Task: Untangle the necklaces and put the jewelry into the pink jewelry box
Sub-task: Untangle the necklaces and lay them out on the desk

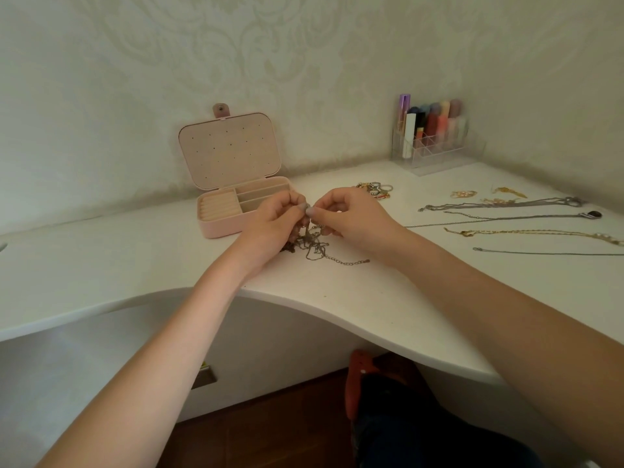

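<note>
One jewelry box (221, 216), two hands (273, 219).

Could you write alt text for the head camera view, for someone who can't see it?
Two hands, left and right, pinch a tangled clump of chains over a white desk. An open pink jewelry box sits behind; straightened necklaces lie right.

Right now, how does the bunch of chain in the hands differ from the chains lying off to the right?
The tangled clump is knotted into a heap, while the laid-out necklaces lie stretched in separate lines. The clump is pinched by the left hand and right hand; the laid-out necklaces lie untouched. Both rest on the white desk, outside the pink jewelry box.
</note>
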